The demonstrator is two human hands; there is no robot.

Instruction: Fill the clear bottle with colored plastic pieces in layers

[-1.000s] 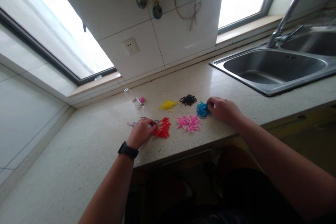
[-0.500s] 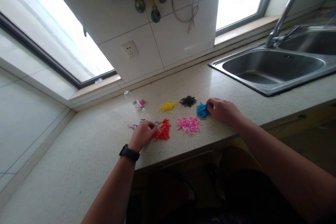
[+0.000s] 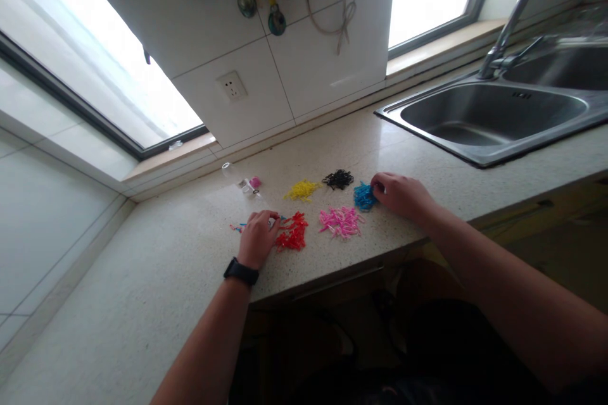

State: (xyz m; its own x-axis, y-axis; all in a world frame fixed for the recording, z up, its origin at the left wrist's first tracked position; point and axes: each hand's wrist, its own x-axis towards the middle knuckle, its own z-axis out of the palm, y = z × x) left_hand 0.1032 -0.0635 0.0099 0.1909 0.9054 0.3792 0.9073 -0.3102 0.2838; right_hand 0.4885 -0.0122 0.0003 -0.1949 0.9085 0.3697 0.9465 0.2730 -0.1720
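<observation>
red pile [image 3: 293, 232] and blue pile [image 3: 363, 197] beside hands [image 3: 403, 196]

We take the sink [image 3: 496, 117] as our landmark; it is let into the table [image 3: 185, 247], with the faucet [image 3: 491, 66] at its back edge. All five heaps of strips lie to its left. Nearest the sink is the first heap [image 3: 365, 197], our right hand [image 3: 401, 193] at its sink-facing side. Farther left of the sink come the second heap [image 3: 338, 179] behind and the third heap [image 3: 342, 223] in front, then the fourth heap [image 3: 303, 190] behind and the fifth heap [image 3: 292, 232] nearer us. Our left hand [image 3: 259, 237], beside the fifth, is farther still from the sink; what lies beneath it we cannot quite make out. Behind that hand, also left of the sink, sit a few loose items [image 3: 255, 183].
</observation>
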